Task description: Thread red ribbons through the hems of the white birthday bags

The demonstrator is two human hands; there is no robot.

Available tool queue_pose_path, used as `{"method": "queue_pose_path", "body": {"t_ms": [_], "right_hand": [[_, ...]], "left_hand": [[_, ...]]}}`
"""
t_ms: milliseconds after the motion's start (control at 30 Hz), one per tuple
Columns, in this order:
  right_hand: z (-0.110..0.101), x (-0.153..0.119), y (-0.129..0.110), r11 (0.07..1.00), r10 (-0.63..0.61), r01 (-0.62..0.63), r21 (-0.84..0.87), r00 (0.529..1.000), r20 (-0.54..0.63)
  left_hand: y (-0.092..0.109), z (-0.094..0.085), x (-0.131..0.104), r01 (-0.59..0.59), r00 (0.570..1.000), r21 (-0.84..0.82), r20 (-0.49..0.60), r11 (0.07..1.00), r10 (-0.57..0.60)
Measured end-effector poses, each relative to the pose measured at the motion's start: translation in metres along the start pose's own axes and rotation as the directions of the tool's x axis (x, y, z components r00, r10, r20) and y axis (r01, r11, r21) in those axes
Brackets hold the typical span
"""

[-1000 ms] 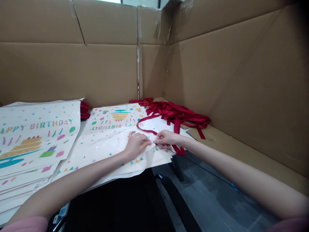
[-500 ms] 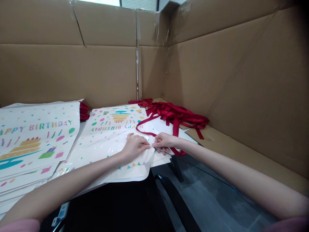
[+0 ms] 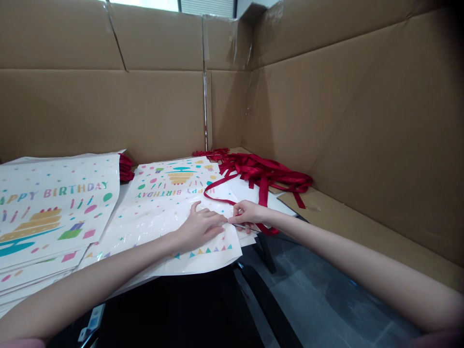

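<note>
My left hand (image 3: 201, 226) lies on a glossy white sheet (image 3: 152, 224) printed with birthday pictures, its fingers stretched toward the sheet's right edge and its thumb raised. Beside the fingertips, my right hand (image 3: 247, 213) is closed in a pinch on a thin metal rod-like tool (image 3: 250, 227), whose exact kind I cannot make out. A red ribbon (image 3: 219, 196) loops over the sheet and runs behind the right hand. Its lower part hangs under the wrist. What the right fingertips touch at the sheet's edge is partly hidden.
A pile of red ribbons (image 3: 268, 172) lies beyond my right hand. Printed "Happy Birthday" sheets (image 3: 72, 169) are stacked at left, with red ribbon (image 3: 126, 169) bunched behind. Cardboard walls (image 3: 163, 106) enclose the back and right. A black chair armrest (image 3: 266, 304) stands below the table edge.
My left hand's fingers have gone from a pinch at the sheet's edge to lying stretched out. The sheet's lower right corner has flattened out. The right hand has barely moved.
</note>
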State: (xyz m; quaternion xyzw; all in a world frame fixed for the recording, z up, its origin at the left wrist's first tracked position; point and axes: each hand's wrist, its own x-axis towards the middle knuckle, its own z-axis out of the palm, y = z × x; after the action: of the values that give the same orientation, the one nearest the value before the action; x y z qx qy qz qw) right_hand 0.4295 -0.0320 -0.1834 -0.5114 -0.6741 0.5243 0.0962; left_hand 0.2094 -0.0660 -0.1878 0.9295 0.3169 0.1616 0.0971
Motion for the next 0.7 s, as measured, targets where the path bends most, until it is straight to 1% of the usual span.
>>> {"method": "queue_pose_path", "body": {"t_ms": [100, 200, 300, 400, 500, 567, 600, 700], "right_hand": [[-0.005, 0.001, -0.005, 0.999, 0.005, -0.004, -0.031, 1.0, 0.019], [-0.012, 0.005, -0.005, 0.999, 0.013, -0.011, -0.041, 0.999, 0.035], [-0.017, 0.01, -0.002, 0.998, 0.036, -0.035, -0.047, 0.999, 0.034], [-0.02, 0.012, -0.001, 0.993, 0.044, -0.039, -0.112, 0.998, 0.038], [-0.022, 0.012, -0.002, 0.972, 0.08, -0.081, -0.219, 0.997, -0.015], [-0.023, 0.01, -0.002, 0.96, 0.103, -0.11, -0.258, 0.994, -0.038], [-0.024, 0.009, -0.002, 0.959, 0.107, -0.11, -0.261, 0.994, -0.024], [-0.027, 0.002, 0.0, 0.969, 0.092, -0.073, -0.237, 0.993, 0.073]], "left_hand": [[-0.004, 0.006, -0.001, -0.054, 0.998, 0.095, -0.008, 0.994, 0.055], [-0.006, 0.011, 0.003, -0.081, 0.997, 0.179, -0.006, 0.981, 0.083], [-0.005, 0.013, 0.008, -0.097, 0.995, 0.235, 0.0, 0.967, 0.099], [-0.004, 0.013, 0.013, -0.103, 0.995, 0.263, 0.014, 0.959, 0.103], [-0.003, 0.014, 0.015, -0.099, 0.995, 0.274, 0.033, 0.956, 0.094], [-0.004, 0.014, 0.016, -0.101, 0.995, 0.28, 0.046, 0.955, 0.092], [-0.004, 0.015, 0.017, -0.103, 0.994, 0.282, 0.052, 0.954, 0.092], [-0.005, 0.015, 0.016, -0.103, 0.994, 0.281, 0.065, 0.954, 0.088]]}}
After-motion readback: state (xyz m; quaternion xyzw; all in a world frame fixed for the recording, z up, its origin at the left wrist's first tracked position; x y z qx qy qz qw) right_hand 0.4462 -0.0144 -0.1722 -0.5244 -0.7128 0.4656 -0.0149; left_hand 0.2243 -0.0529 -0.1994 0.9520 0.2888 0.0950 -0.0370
